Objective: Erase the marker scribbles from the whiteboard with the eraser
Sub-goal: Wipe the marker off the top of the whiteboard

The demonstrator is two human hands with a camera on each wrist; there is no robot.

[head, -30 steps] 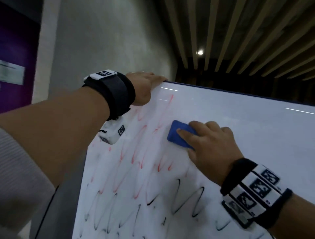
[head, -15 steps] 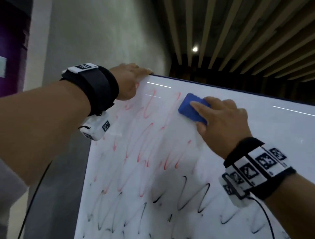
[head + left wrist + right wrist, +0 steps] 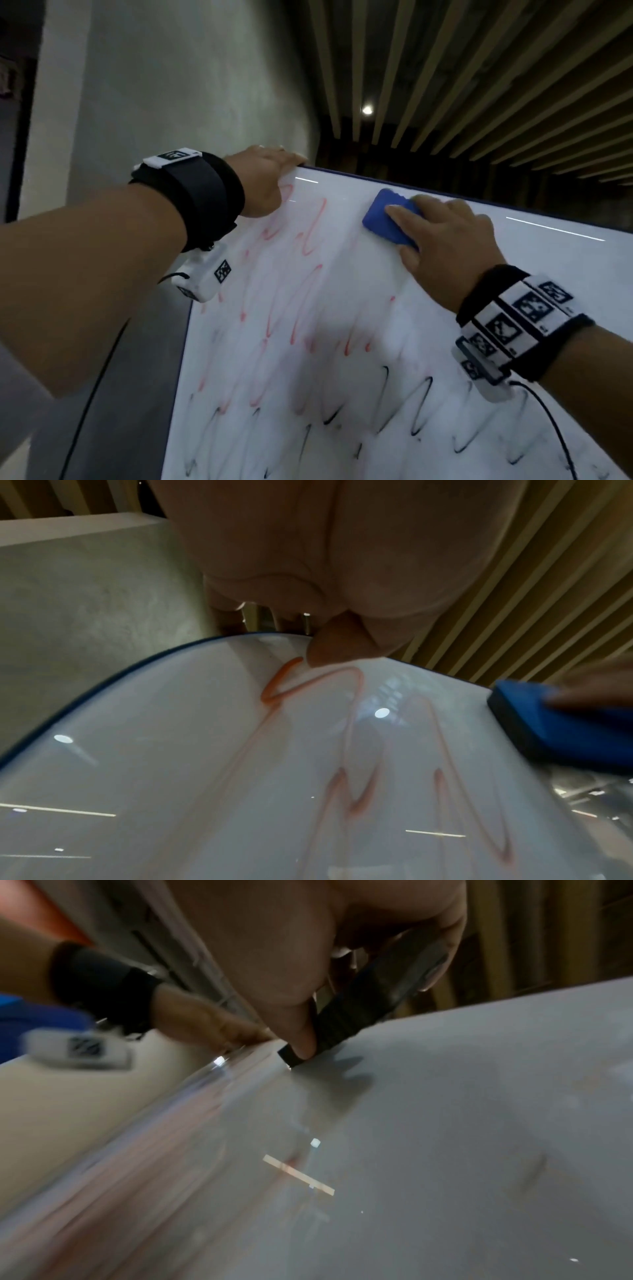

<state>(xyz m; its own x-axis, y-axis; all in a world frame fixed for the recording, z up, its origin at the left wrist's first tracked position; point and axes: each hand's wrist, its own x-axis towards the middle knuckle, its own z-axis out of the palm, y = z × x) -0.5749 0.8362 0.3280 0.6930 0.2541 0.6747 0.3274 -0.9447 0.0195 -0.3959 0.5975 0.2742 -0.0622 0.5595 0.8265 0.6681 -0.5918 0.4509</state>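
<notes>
The whiteboard point(image 3: 548, 274) fills the lower right of the head view. Red scribbles point(image 3: 308, 236) cover its upper left part, and black scribbles point(image 3: 418, 407) run lower down. My right hand point(image 3: 442, 240) grips the blue eraser point(image 3: 380, 216) and presses it flat on the board just under the top edge. In the right wrist view the thumb pinches the eraser's dark felt side point(image 3: 356, 1015). My left hand point(image 3: 263, 178) grips the board's top left corner, fingers hooked over the edge and thumb point(image 3: 335, 642) on the front face. The eraser point(image 3: 561, 723) shows at the right of the left wrist view.
A grey concrete wall point(image 3: 188, 85) stands behind the board on the left. A slatted ceiling point(image 3: 479, 68) with one lamp hangs above. Cables trail from both wrist cameras. The board area right of the eraser carries no marks.
My right hand slid the eraser up the board to just under the top edge, wiping red strokes along its path. The left hand kept its hold on the corner.
</notes>
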